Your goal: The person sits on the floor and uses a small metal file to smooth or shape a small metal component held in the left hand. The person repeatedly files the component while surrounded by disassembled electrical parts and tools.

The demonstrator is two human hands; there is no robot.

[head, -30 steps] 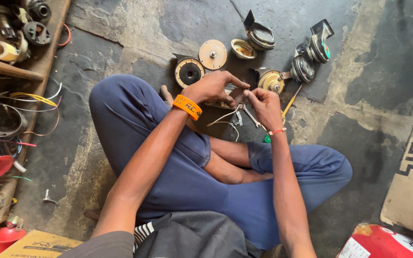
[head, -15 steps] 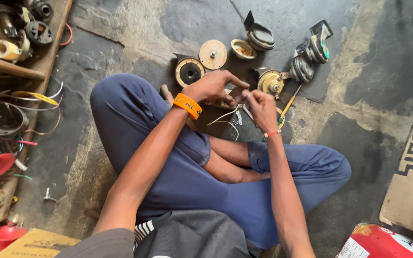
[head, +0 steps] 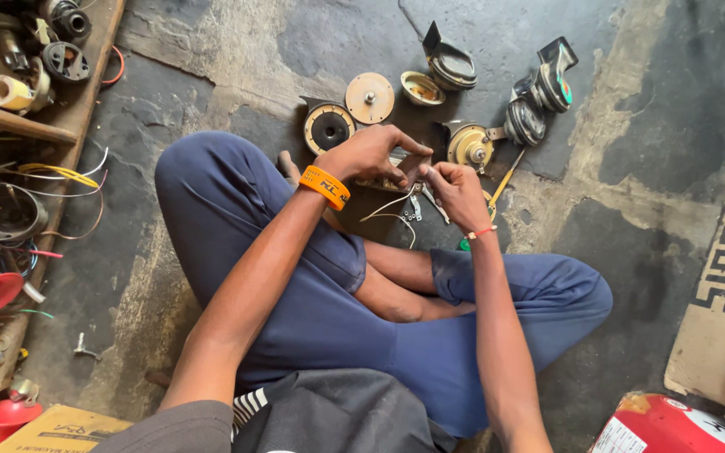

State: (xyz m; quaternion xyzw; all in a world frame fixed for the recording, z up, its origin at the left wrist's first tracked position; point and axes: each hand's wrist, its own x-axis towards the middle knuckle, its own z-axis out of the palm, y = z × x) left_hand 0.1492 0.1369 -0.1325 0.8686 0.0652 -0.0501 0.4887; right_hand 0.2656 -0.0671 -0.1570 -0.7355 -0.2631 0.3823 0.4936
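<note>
both hands meet above the crossed legs: the left hand (head: 368, 155) and the right hand (head: 456, 191) pinch a small metal part (head: 403, 168) between them. thin white wires (head: 392, 210) hang under it, so one pull may snap them. the round horn parts (head: 329, 127) on the floor lie close behind.

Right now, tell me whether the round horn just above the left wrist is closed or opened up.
Opened up: the horn body shows its dark inside, its tan disc lying apart.

left hand (head: 368, 154), right hand (head: 455, 189), fingers pinched together
</note>
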